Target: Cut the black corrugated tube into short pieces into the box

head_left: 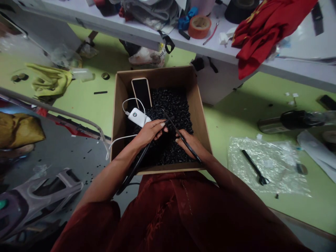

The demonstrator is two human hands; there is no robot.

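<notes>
Both my hands work over a cardboard box (204, 129) holding a heap of small shiny black pieces (172, 99). My left hand (152, 132) is closed, pinching a black ribbed strip (140, 159) that trails down over the box's near edge. Closed round a long, thin black tool (185, 142) with a pointed end is my right hand (193, 143). The tool's tip crosses close to the strip's end at my left fingertips. I cannot tell whether they touch. A phone (141, 91) leans inside the box, and a white device (136, 116) with a white cable lies beside it.
Beyond the box runs a white shelf (220, 52) with orange tape (199, 27) and a red cloth (267, 31). On the green surface at right are a bottle (280, 121) and a plastic bag (283, 164) with a black stick-like part (253, 164). A yellow cloth (51, 80) lies left.
</notes>
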